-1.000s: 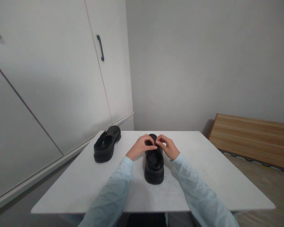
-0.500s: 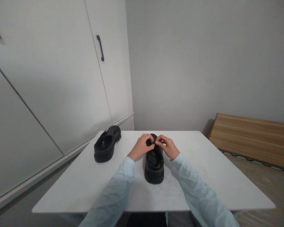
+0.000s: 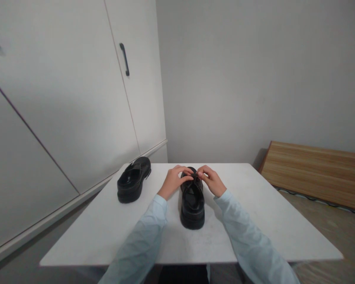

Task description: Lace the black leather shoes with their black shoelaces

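Observation:
A black chunky-soled shoe (image 3: 192, 205) stands in the middle of the white table (image 3: 254, 221), heel toward me. My left hand (image 3: 174, 180) and my right hand (image 3: 211, 180) meet over its far end, fingertips pinching the shoe's laces or strap; the exact part is too small to tell. Both arms wear light blue sleeves. A second black shoe (image 3: 133, 184) rests apart at the table's far left corner.
White cabinet doors with a dark handle (image 3: 124, 59) fill the left side, close to the table's left edge. A plain grey wall is behind. A low wooden board (image 3: 316, 169) lies on the floor at the right.
Both hands have shifted slightly farther along the shoe, and their fingertips stay pinched together at its far end. The shoes have not moved.

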`<action>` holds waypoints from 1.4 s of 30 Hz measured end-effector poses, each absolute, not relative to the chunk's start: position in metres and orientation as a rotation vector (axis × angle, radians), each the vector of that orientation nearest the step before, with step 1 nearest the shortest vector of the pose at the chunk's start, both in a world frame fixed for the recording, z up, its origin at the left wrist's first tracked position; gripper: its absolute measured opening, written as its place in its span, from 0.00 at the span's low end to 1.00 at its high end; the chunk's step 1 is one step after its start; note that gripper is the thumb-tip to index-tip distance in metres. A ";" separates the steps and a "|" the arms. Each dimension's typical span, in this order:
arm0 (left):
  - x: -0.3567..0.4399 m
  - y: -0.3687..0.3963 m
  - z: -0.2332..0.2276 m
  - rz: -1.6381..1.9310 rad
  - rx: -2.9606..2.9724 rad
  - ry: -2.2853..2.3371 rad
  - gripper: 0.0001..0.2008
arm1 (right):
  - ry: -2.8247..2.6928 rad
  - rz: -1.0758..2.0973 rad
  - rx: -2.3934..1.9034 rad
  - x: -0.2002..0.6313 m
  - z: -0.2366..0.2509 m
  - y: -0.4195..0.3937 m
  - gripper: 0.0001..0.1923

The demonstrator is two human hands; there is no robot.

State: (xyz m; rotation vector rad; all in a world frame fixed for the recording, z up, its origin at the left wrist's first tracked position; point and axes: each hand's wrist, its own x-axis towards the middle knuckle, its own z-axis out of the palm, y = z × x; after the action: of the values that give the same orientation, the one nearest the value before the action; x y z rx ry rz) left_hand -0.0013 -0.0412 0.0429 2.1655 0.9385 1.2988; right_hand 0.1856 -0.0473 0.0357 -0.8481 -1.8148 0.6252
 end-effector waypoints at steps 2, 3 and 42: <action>-0.003 -0.040 0.043 1.292 2.238 0.964 0.06 | -1.826 0.628 -0.845 0.187 0.035 -0.046 0.18; -0.004 -0.039 0.044 1.282 2.267 0.975 0.07 | -1.829 0.632 -0.846 0.188 0.034 -0.045 0.18; -0.006 -0.018 0.015 1.237 1.384 0.756 0.18 | -1.445 1.359 -0.900 0.200 0.021 -0.032 0.22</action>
State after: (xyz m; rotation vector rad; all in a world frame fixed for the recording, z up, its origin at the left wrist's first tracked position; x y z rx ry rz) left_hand -0.0064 -0.0184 0.0153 1.3839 0.7556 1.2368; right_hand 0.2002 -0.0317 0.0207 -0.9003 -1.4454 1.3587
